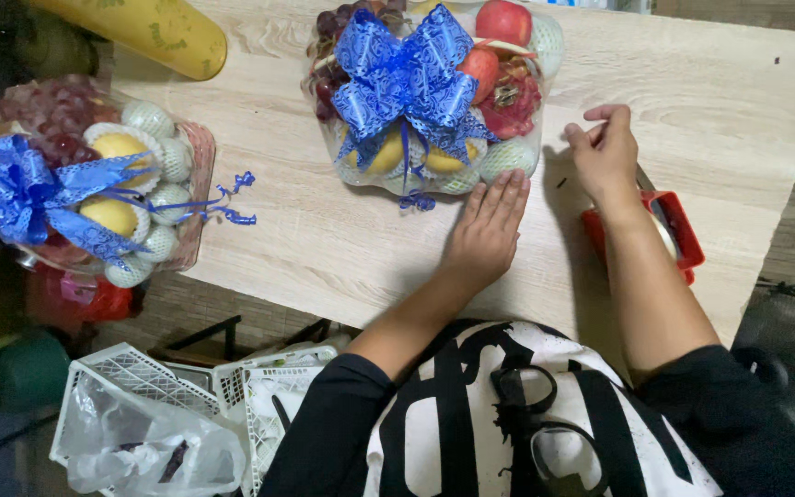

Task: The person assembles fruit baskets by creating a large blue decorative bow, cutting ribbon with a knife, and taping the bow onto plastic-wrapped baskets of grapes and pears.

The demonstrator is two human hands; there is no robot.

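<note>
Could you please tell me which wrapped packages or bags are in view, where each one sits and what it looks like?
Wrapped fruit basket: on the table by the left hand; clear film, blue bow, red apples, dark grapes.
Second fruit basket: table's left edge; clear film, blue ribbon bow, yellow fruit in white foam nets.
Plastic bag: lower left, in a white crate; crumpled, translucent.
Red tape dispenser: under the right hand.

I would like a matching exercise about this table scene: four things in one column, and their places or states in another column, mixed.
1. left hand
2. right hand
3. red tape dispenser
4. second fruit basket

a. under the right forearm
b. at the table's left edge
c. flat beside the wrapped fruit basket
d. fingers curled, above the table

Pairs: 1-c, 2-d, 3-a, 4-b
</note>
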